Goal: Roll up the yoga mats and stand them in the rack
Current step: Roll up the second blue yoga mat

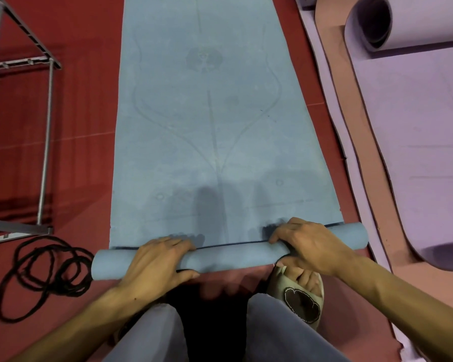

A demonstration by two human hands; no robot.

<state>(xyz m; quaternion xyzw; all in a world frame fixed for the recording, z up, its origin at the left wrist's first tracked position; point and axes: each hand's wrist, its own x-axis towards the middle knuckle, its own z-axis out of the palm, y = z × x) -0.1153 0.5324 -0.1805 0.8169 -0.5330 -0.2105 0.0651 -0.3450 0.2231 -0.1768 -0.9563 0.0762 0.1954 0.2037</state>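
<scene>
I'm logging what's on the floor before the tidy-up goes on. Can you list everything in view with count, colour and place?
blue mat: 1, blue, centre, near end rolled, the rest flat on the floor
purple mats: at least 2, lilac, right, one partly rolled at its far end
pink mat: 1, pink, right, under a purple mat
rack: 1, grey metal, left
cord: 1, black, coiled on the floor, lower left
floor: red
slipper: 1 in view, beige with dark patch, behind the roll
legs: 2, grey trousers, bottom
left hand: on the roll, left part
right hand: on the roll, right part
</scene>
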